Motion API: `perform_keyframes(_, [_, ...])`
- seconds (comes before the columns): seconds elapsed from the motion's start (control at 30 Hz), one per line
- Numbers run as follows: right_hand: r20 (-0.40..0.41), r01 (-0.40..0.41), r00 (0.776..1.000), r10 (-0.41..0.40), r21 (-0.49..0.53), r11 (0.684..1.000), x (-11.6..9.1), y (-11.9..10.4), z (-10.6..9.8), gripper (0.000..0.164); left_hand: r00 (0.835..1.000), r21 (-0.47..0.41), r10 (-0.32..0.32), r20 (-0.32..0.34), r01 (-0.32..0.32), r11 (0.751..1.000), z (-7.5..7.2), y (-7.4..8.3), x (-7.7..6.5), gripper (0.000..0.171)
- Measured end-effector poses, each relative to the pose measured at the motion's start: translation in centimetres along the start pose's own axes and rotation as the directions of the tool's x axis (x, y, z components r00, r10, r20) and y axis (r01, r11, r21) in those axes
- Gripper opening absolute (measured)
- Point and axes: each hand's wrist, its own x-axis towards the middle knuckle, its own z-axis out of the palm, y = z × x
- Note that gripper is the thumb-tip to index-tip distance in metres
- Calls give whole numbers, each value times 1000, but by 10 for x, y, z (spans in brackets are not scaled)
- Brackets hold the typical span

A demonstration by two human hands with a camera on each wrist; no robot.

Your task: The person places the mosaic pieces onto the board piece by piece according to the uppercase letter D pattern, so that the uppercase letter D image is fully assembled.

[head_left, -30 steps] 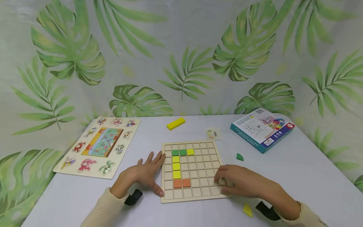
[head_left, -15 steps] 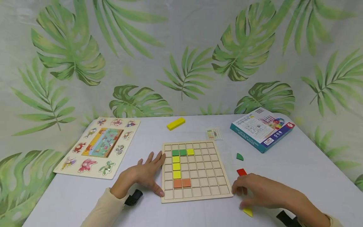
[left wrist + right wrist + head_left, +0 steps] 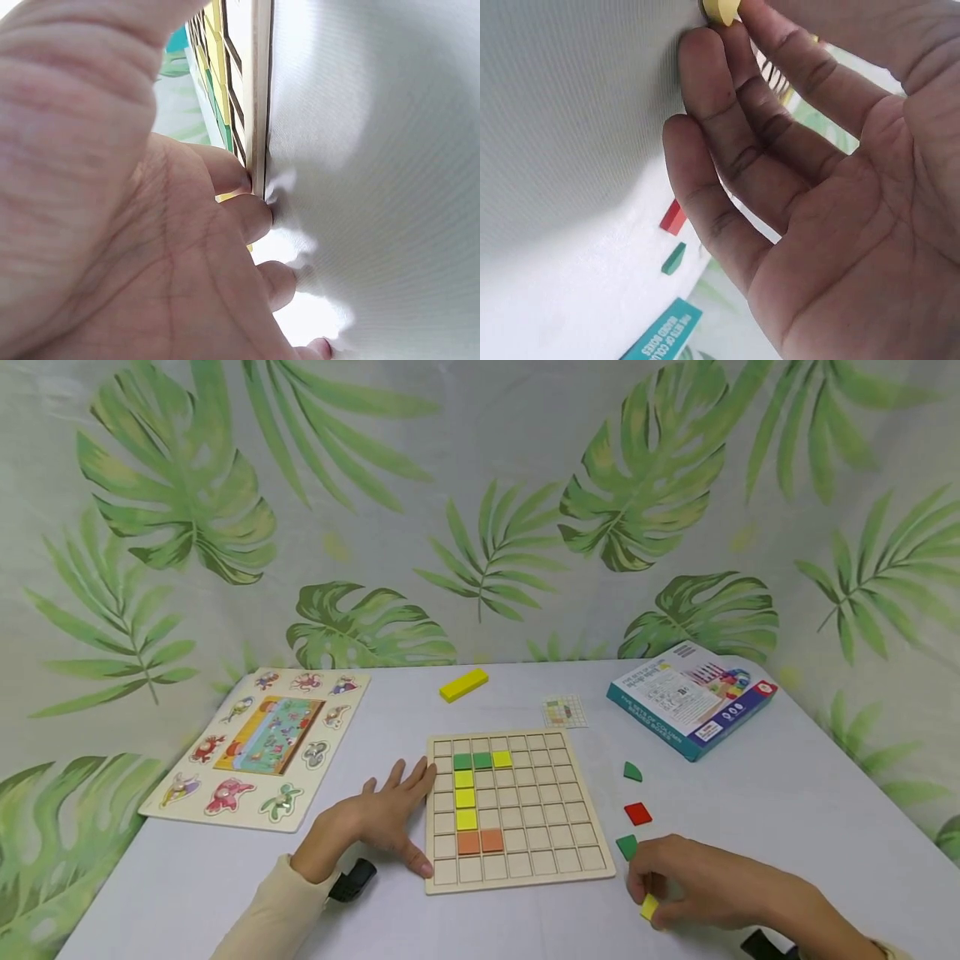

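A wooden grid board (image 3: 519, 886) lies flat on the white table, with green, yellow and orange square tiles in some of its left-hand cells. Along the board's left edge, my left hand (image 3: 384, 820) has its fingers spread, the thumb at the lower corner and the fingertips at the side; the left wrist view shows fingertips against the rim. Right of the board's lower corner, my right hand (image 3: 701, 878) pinches a small yellow tile (image 3: 649, 907) between thumb and fingertips, low over the table. Part of that tile (image 3: 722, 10) shows at the top of the right wrist view.
Beyond the right hand lie a green piece (image 3: 626, 847), a red tile (image 3: 637, 813) and a green quarter-circle piece (image 3: 632, 772). Farther back are a pattern card (image 3: 565, 712), a yellow block (image 3: 463, 685) and a boxed toy (image 3: 692, 702). An animal puzzle board (image 3: 300, 814) lies left.
My right hand has drawn back from the board's right edge, uncovering a red tile and a green piece, and has taken hold of the yellow tile. My left hand stays put.
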Motion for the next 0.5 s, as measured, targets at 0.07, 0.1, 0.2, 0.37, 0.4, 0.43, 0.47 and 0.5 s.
perform_keyframes(0.07, [0,2,1000,-2,-4,1000,1,0,0,23,1000,-1,-1,-1,1,1000,-1,0,0,137])
perform_keyframes(0.1, [1,2,1000,-2,-6,1000,1,0,0,23,1000,-2,-1,-2,1,1000,-1,0,-1,137])
perform_keyframes(0.2, [17,-7,1000,7,2,1000,2,-1,0,22,1000,-8,2,2,-2,1000,-2,0,-1,137])
perform_keyframes(0.37, [45,19,999,-18,-26,999,1,-1,-5,18,1000,-17,5,5,-5,1000,-3,1,0,138])
perform_keyframes(0.4, [44,32,999,-31,-31,999,1,-1,-6,17,1000,-18,3,6,-3,1000,-3,1,0,138])
perform_keyframes(0.43, [40,44,998,-43,-39,998,1,-2,-8,16,1000,-19,1,6,-1,1000,-2,1,0,138])
perform_keyframes(0.47, [34,54,998,-53,-44,998,1,-3,-10,15,1000,-19,-2,5,2,1000,-2,1,0,138])
perform_keyframes(0.5, [26,65,998,-63,-49,997,2,-4,-12,15,1000,-22,-5,5,5,1000,-1,1,0,138])
